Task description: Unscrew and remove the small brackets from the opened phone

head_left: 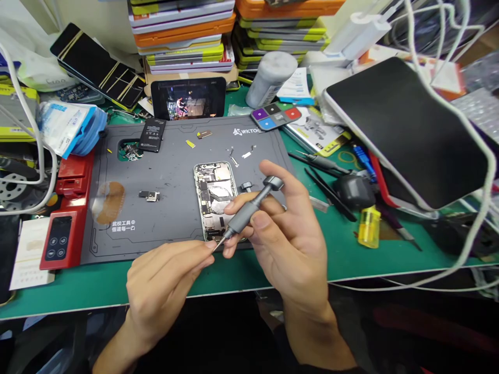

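A grey precision screwdriver point(245, 215) rests in my right hand point(294, 244), its round cap against the index finger and its thin shaft slanting down to the left. The fingertips of my left hand point(167, 285) are pinched together at the screwdriver's tip; whether a tiny screw is there too, I cannot tell. Behind my hands lies an opened phone point(213, 182) with its inner parts bare, partly covered by my right fingers. Another round grey cap point(246, 185) shows beside it. A small metal phone part point(149, 196) lies to the left on the grey mat point(171, 166).
A phone battery point(152, 135) and several tiny parts lie on the mat. At the back, a propped-up phone point(188, 98) plays a video before stacked boxes point(183, 36). A red device point(64, 223) stands left. Tweezers point(331, 192), a tablet point(409, 130) and a white cable point(473, 234) lie right.
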{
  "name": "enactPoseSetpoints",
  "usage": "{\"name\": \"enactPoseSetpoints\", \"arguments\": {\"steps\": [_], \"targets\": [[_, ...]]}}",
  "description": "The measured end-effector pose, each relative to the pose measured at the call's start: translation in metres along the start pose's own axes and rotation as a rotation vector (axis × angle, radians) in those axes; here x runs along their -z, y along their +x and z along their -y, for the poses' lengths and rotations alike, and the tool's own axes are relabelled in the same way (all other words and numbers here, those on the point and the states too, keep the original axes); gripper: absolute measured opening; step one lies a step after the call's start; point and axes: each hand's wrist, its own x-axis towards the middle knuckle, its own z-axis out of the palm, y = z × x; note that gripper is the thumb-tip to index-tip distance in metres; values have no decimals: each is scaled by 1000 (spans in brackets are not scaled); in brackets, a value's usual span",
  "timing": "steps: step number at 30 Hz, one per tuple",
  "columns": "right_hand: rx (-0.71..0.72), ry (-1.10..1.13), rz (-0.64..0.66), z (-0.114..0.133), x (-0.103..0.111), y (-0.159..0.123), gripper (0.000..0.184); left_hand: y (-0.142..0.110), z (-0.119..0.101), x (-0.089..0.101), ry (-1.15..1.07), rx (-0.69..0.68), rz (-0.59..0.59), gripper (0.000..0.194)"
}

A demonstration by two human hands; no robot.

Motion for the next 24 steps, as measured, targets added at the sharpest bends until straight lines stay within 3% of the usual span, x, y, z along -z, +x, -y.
{"name": "enactPoseSetpoints", "arguments": {"steps": [24], "targets": [[-183,226,-48,15,-6,3,42,0,2,2,-47,-30,26,18]]}}
